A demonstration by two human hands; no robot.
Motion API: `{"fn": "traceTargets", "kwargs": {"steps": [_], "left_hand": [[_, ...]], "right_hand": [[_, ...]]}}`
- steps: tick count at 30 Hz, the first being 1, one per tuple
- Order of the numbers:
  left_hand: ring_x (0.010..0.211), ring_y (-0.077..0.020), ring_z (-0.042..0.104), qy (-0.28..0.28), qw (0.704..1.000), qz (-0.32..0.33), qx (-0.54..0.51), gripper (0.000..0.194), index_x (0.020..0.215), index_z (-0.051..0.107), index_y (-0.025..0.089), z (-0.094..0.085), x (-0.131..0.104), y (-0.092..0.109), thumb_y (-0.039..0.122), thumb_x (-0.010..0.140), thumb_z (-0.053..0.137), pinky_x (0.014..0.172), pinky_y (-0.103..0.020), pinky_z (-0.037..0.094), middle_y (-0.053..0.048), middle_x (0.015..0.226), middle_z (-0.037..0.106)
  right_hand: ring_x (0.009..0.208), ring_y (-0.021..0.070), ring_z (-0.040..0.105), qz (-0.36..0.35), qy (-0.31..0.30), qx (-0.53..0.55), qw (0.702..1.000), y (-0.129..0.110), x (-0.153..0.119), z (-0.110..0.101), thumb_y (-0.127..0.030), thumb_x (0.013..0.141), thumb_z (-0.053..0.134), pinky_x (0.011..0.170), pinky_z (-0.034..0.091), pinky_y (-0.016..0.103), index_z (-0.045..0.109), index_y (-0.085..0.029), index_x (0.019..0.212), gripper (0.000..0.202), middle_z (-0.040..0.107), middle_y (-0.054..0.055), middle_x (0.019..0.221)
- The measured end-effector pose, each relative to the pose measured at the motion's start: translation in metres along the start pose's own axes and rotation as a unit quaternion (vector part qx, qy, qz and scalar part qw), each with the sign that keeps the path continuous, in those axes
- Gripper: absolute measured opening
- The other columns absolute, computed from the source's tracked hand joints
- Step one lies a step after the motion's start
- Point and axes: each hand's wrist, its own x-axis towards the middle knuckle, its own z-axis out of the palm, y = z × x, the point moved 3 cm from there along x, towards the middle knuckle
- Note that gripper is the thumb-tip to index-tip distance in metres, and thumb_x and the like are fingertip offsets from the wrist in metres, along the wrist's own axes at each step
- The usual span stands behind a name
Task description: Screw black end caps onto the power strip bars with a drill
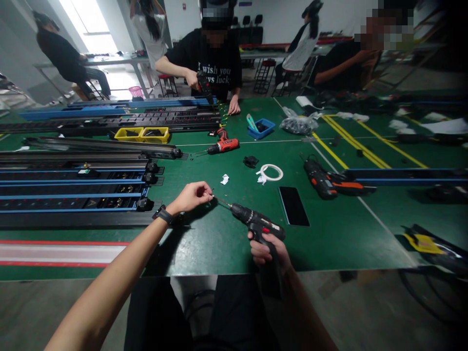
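My right hand (pixel 269 247) is wrapped around the grip of a black cordless drill (pixel 258 222), whose long thin bit points left. At the tip of that bit, my left hand (pixel 195 195) has thumb and fingers pinched together. A tiny bright piece shows at those fingertips, too small to name. To the left of my left hand lie several long black rails (pixel 73 202) with blue edges and black end caps. A dark phone (pixel 293 206) lies flat on the green table, right of the drill.
A red drill (pixel 224 145), a white ring-shaped coil (pixel 271 172) and another black drill (pixel 320 178) lie on the table (pixel 204 248). Yellow bins (pixel 142 135) and a blue tray (pixel 261 128) stand farther back. Across the table, a person (pixel 215 63) holds a drill.
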Motion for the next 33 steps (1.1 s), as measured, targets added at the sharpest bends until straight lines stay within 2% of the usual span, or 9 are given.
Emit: {"fn": "traceTargets", "kwargs": {"steps": [7,19,21,23,25,27,30,33], "left_hand": [[0.071,-0.0111,0.06,0.001,1.0,-0.006,0.011,0.028,0.093,0.067,0.015,-0.001,0.001,0.003,0.04,0.086,0.076,0.065,-0.023,0.046,-0.002,0.084,0.069],[0.079,-0.0153,0.067,-0.072,0.995,-0.019,0.073,0.03,0.095,0.075,0.014,-0.012,-0.011,0.022,0.043,0.089,0.075,0.073,-0.027,0.051,-0.006,0.089,0.075],[0.09,-0.0181,0.069,-0.074,0.992,-0.006,0.099,0.037,0.109,0.075,0.016,-0.018,-0.022,0.029,0.047,0.089,0.076,0.081,-0.03,0.053,-0.007,0.103,0.076],[0.106,-0.0216,0.069,-0.054,0.987,0.016,0.15,0.054,0.131,0.068,0.022,-0.031,-0.04,0.034,0.051,0.086,0.078,0.093,-0.035,0.053,-0.009,0.123,0.073],[0.118,-0.0251,0.065,-0.026,0.976,0.024,0.216,0.069,0.143,0.06,0.026,-0.047,-0.064,0.035,0.056,0.084,0.079,0.101,-0.039,0.051,-0.01,0.136,0.066],[0.122,-0.0281,0.063,-0.027,0.96,0.008,0.278,0.075,0.144,0.058,0.026,-0.06,-0.089,0.029,0.061,0.081,0.079,0.103,-0.041,0.05,-0.011,0.137,0.065],[0.119,-0.0306,0.064,-0.062,0.935,-0.022,0.347,0.081,0.144,0.058,0.025,-0.068,-0.119,0.014,0.067,0.078,0.079,0.1,-0.041,0.051,-0.012,0.133,0.066],[0.114,-0.0292,0.066,-0.07,0.923,-0.02,0.377,0.071,0.139,0.062,0.026,-0.069,-0.132,0.001,0.067,0.083,0.075,0.096,-0.038,0.051,-0.011,0.128,0.068]], "right_hand": [[0.044,0.0091,0.021,0.011,-0.01,-0.016,1.0,-0.002,0.001,-0.001,-0.044,0.095,0.057,0.047,0.033,0.024,0.061,-0.02,0.107,0.027,0.029,-0.011,0.056],[0.044,0.0071,0.019,0.023,-0.012,-0.055,0.998,-0.001,-0.003,0.002,-0.041,0.094,0.057,0.045,0.032,0.025,0.062,-0.02,0.103,0.024,0.033,-0.009,0.058],[0.043,0.0068,0.02,0.024,-0.009,-0.055,0.998,0.0,-0.004,0.003,-0.041,0.093,0.06,0.045,0.033,0.025,0.063,-0.02,0.103,0.024,0.034,-0.009,0.058],[0.043,0.0067,0.02,0.024,-0.003,-0.051,0.998,0.0,-0.005,0.002,-0.041,0.092,0.062,0.046,0.034,0.025,0.065,-0.019,0.103,0.025,0.035,-0.008,0.057],[0.042,0.0071,0.022,0.031,0.003,-0.047,0.998,0.0,-0.005,0.002,-0.042,0.091,0.063,0.045,0.034,0.025,0.066,-0.019,0.103,0.026,0.035,-0.008,0.057],[0.042,0.0072,0.023,0.048,0.005,-0.044,0.998,0.001,-0.005,0.002,-0.043,0.09,0.065,0.044,0.034,0.024,0.067,-0.018,0.104,0.029,0.037,-0.008,0.057],[0.041,0.0069,0.025,0.078,0.002,-0.045,0.996,0.002,-0.005,0.005,-0.043,0.089,0.067,0.045,0.036,0.024,0.068,-0.017,0.108,0.032,0.039,-0.008,0.059],[0.043,0.008,0.03,0.101,0.001,-0.05,0.994,0.004,-0.004,0.01,-0.04,0.09,0.066,0.047,0.04,0.026,0.07,-0.017,0.11,0.031,0.041,-0.006,0.061]]}}
